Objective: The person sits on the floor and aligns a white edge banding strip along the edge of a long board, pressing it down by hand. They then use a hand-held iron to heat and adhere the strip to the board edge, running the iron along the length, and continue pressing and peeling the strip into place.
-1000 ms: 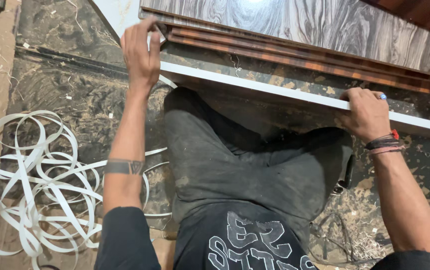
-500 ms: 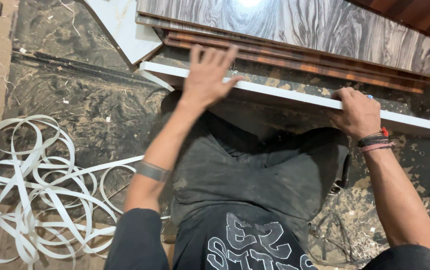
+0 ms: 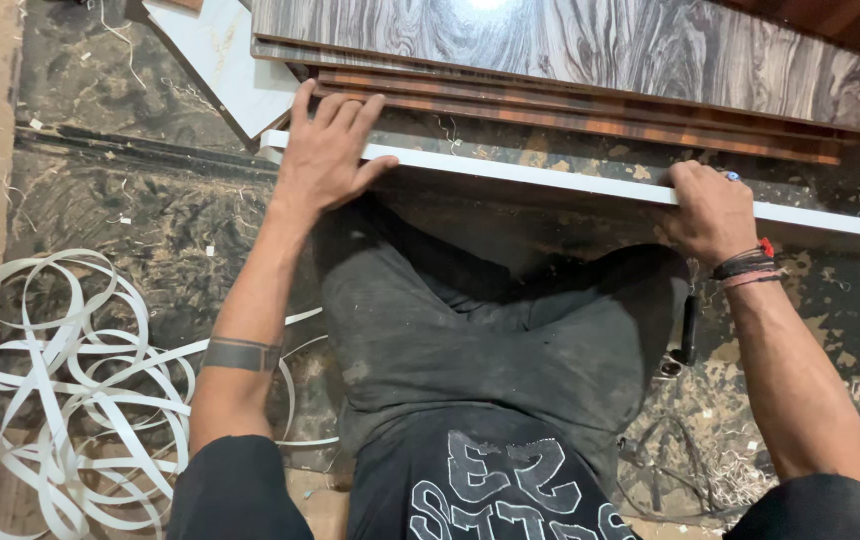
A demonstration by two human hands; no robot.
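My left hand (image 3: 325, 155) had slid down the white edge (image 3: 550, 180), fingers now pressed flat; right hand (image 3: 712, 212) stayed clamped there.

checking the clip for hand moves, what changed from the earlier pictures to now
The left hand moved from the far left end of the white-edged board, where it gripped the end, rightward along the edge; now it lies flat on the board's top, fingers spread. The right hand stayed clamped on the same edge farther right. The board, the stacked wood-grain panels behind it and the white edging strips on the floor kept their places.
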